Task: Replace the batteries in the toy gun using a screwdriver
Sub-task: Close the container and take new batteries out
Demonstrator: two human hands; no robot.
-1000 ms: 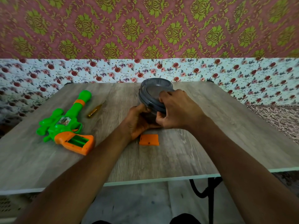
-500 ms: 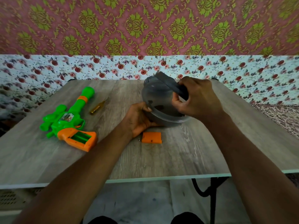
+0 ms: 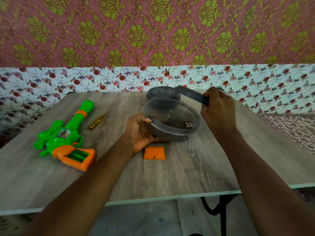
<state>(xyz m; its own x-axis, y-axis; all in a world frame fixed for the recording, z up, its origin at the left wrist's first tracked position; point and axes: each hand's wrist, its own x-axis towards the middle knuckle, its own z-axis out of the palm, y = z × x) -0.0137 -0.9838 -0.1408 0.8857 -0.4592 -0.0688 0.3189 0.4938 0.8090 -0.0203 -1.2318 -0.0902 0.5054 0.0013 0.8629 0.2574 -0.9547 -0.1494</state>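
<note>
The bench has a grey wood-grain top with a pale front edge and stands on a black metal leg over a tiled floor. Behind it the wall is pink with green-gold damask, and a white band of red flowers runs along its foot. A patterned rug lies off to the right.

The gun, green and orange, lies flat at the left of the bench with its barrel pointing away and the battery bay in its grip open. Just beyond it lies the screwdriver, apart from the gun. The orange cover lies near the middle, with a small screw just beside its left edge.

The left hand grips a grey tub, thumb on the rim, tilting it so the mouth faces the camera; batteries lie inside at the lower right. The hand's heel sits just above the cover. The right hand pinches a grey lid, held off the tub and tilted. A rear tub, lidded, stands behind, its right side partly hidden by the held lid.
</note>
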